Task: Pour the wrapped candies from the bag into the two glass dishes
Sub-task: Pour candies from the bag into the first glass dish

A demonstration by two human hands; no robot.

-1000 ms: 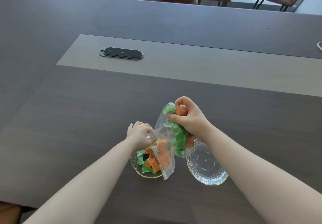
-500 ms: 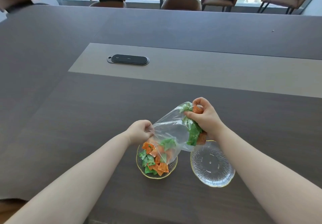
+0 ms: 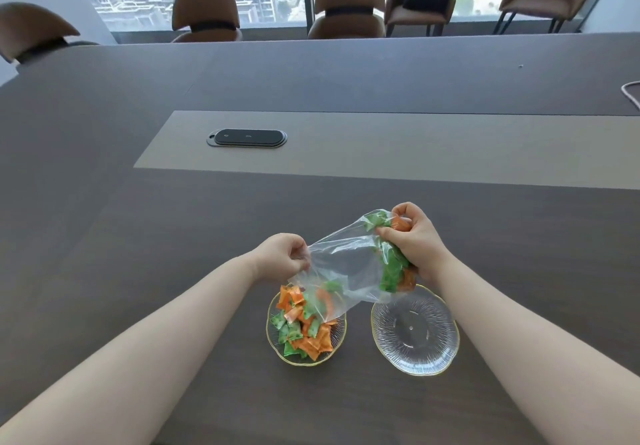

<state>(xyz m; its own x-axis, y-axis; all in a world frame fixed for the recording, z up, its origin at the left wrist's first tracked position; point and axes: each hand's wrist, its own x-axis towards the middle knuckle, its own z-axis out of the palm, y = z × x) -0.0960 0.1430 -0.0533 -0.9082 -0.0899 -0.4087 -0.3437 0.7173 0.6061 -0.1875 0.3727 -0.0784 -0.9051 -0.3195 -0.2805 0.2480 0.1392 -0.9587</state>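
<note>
A clear plastic bag (image 3: pixel 349 264) is stretched between my hands above two gold-rimmed glass dishes. My left hand (image 3: pixel 284 256) pinches the bag's open edge over the left dish (image 3: pixel 273 340), which holds several orange and green wrapped candies (image 3: pixel 304 330). My right hand (image 3: pixel 414 240) grips the bag's closed end, bunching the green and orange candies left inside it. Two candies lie in the bag near its mouth. The right dish (image 3: pixel 415 330) has nothing in it and sits under my right wrist.
The dishes stand on a dark wood-grain table (image 3: pixel 173 237) with a lighter centre strip. A black oval socket cover (image 3: pixel 247 137) is set in that strip. Brown chairs (image 3: pixel 207 12) line the far side, and a white cable (image 3: pixel 630 93) lies at the right edge.
My right hand has lifted the bag's closed end up and to the right, so the bag lies flatter. More candies have dropped into the left dish. The view has tilted up.
</note>
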